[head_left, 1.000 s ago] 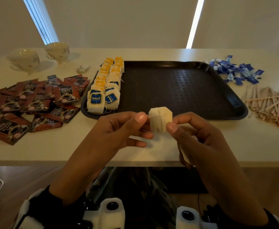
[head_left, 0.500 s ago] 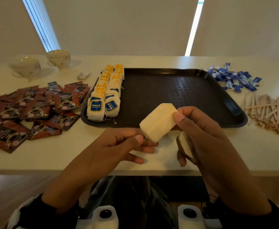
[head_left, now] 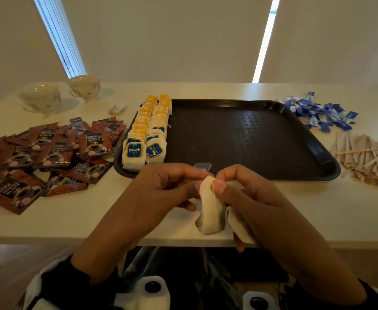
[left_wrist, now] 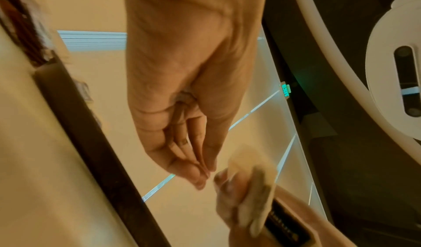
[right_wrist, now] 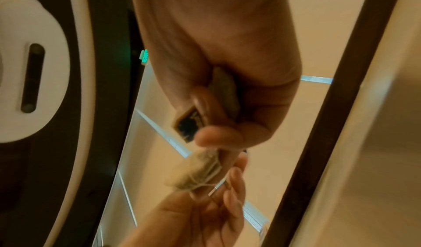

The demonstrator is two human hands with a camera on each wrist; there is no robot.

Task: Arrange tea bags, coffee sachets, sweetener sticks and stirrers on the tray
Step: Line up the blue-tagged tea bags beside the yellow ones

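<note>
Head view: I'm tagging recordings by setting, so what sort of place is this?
Probably an office or meeting room: a long pale table, window blinds behind it, and a green exit sign by the ceiling.

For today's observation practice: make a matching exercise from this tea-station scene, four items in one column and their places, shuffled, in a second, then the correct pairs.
Column 1
1. coffee sachets
2. sweetener sticks
3. wooden stirrers
4. rows of tea bags

Column 2
A. on the tray, along its left edge
B. on the table right of the tray, far side
C. on the table left of the tray
D. on the table right of the tray, near side

Pairs: 1-C, 2-B, 3-D, 4-A
</note>
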